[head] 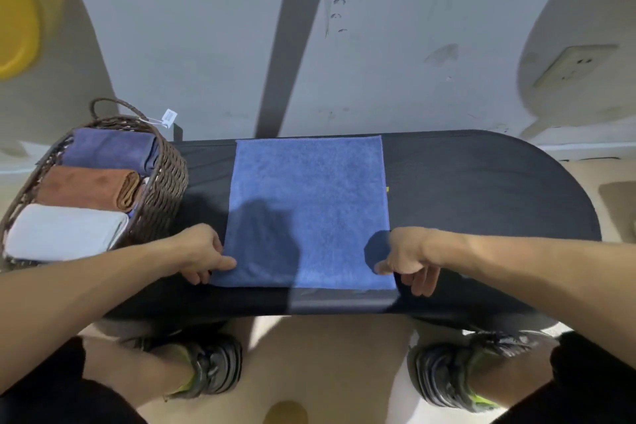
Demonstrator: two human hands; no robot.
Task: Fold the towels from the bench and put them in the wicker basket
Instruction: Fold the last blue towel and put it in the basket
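A blue towel (308, 206) lies spread flat across the middle of the black bench (481, 189). My left hand (201, 251) pinches the towel's near left corner, thumb on top. My right hand (409, 260) pinches the near right corner the same way. At the bench's left end stands the brown wicker basket (165, 189). Inside it lie three folded towels in a row: a dark blue one (110, 150) at the back, a brown one (91, 188) in the middle and a white one (65, 232) nearest me.
The bench stands against a grey wall with a socket (573, 65) at the right. My two feet in dark shoes (210, 368) are on the beige floor below the bench's near edge. A white tag (169, 118) hangs from the basket handle.
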